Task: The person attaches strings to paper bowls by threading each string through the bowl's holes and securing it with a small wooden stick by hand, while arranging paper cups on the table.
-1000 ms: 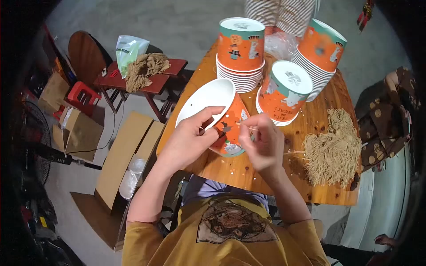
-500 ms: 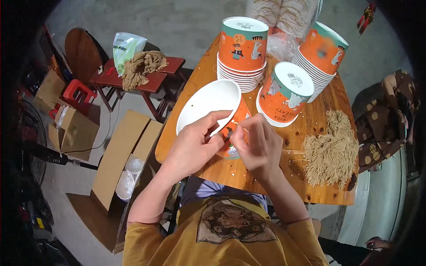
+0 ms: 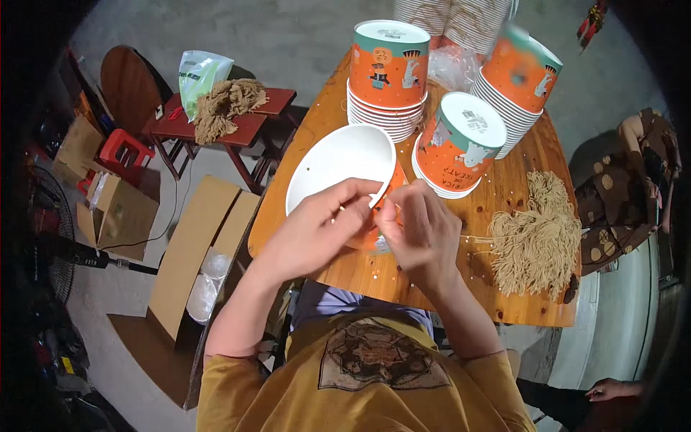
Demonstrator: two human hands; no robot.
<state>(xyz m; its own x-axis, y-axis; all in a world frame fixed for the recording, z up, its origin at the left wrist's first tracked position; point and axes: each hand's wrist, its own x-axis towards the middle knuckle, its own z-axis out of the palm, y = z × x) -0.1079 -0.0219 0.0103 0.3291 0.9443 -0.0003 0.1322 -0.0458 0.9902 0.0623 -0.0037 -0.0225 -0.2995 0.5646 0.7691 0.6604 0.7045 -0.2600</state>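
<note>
A paper bucket (image 3: 335, 165), white inside and orange with printed figures outside, lies tipped on its side with its mouth facing left. My left hand (image 3: 313, 234) is closed on its near rim, fingers inside and thumb by the outer wall. Right beside that thumb, my right hand (image 3: 425, 234) pinches a thin tan cord against the orange wall; the fingertips partly hide the spot. A strand runs from under the right hand toward a bundle of tan cords (image 3: 536, 245) on the table's right side. Whether the cord passes through the wall, I cannot tell.
Upside-down stacks of orange buckets stand behind: left (image 3: 389, 75), middle (image 3: 461, 155) and right (image 3: 520, 83). Small white bits dot the wooden table (image 3: 345, 273). An open carton (image 3: 191, 245) is at lower left. More cords (image 3: 224, 108) lie on a red bench. Another person sits at right.
The view has shifted slightly. My right hand has turned a little and its fingers have closed in nearer the bucket wall; the left hand keeps its hold on the rim.
</note>
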